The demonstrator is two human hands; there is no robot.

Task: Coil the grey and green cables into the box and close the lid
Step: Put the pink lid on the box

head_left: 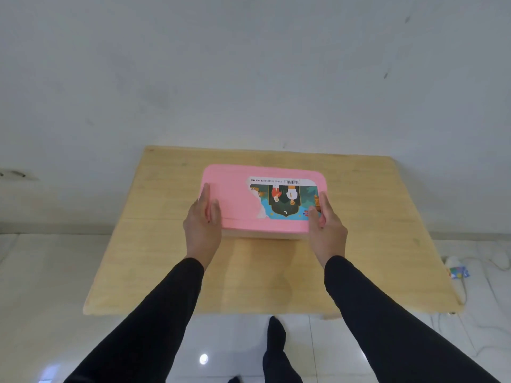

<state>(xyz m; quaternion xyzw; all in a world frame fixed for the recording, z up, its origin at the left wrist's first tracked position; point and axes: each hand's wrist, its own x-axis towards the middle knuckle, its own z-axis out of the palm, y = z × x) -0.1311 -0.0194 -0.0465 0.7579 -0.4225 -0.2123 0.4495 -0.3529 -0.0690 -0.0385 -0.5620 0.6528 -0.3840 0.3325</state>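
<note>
Our left hand (203,217) and right hand (326,221) flat on lid (235,200) ends | box (265,235) shut, long axis left-right | contents hidden

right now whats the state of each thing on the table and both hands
lid: on the box, covering it
box: on the table, contents hidden
left hand: fingers straight, against the lid's left edge
right hand: fingers straight, against the lid's right edge
</note>
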